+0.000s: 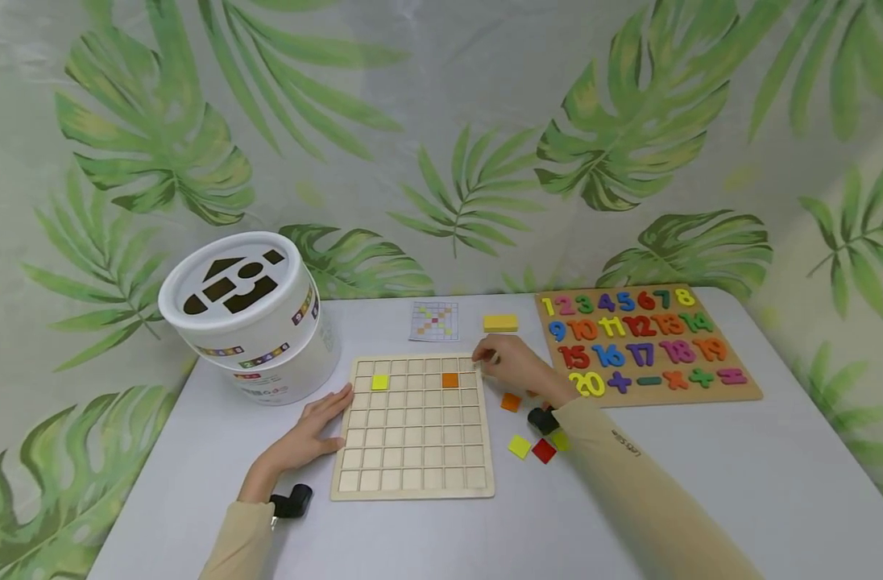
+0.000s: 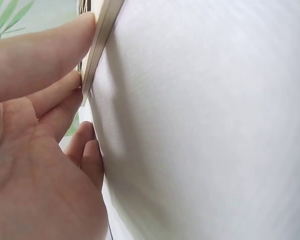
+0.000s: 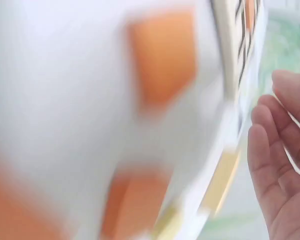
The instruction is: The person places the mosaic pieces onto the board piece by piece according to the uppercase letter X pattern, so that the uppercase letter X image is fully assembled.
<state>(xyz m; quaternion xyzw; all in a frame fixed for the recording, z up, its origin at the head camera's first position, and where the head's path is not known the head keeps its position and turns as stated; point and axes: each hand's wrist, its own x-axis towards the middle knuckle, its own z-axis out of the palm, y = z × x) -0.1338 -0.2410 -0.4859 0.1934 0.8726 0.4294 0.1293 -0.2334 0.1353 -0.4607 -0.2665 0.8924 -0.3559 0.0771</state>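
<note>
A wooden grid board (image 1: 411,459) lies on the table, with a yellow square tile (image 1: 379,383) and an orange square tile (image 1: 450,379) in its upper rows. My left hand (image 1: 312,432) rests at the board's left edge, fingers extended. In the left wrist view, the thumb (image 2: 50,55) and fingertips touch the board's side (image 2: 101,45). Over the board's upper right corner is my right hand (image 1: 516,366), its fingers loosely bent; the right wrist view shows no tile between the fingers (image 3: 270,150). Loose tiles lie beneath that arm, among them orange (image 1: 511,402), yellow (image 1: 519,447) and red (image 1: 545,451).
Behind the board lie a printed pattern card (image 1: 434,321) and a yellow block (image 1: 500,324). A number board (image 1: 648,346) with colourful numerals occupies the right side. At the back left stands a white tub (image 1: 249,322) with shaped holes in its lid. A leaf-patterned cloth hangs behind.
</note>
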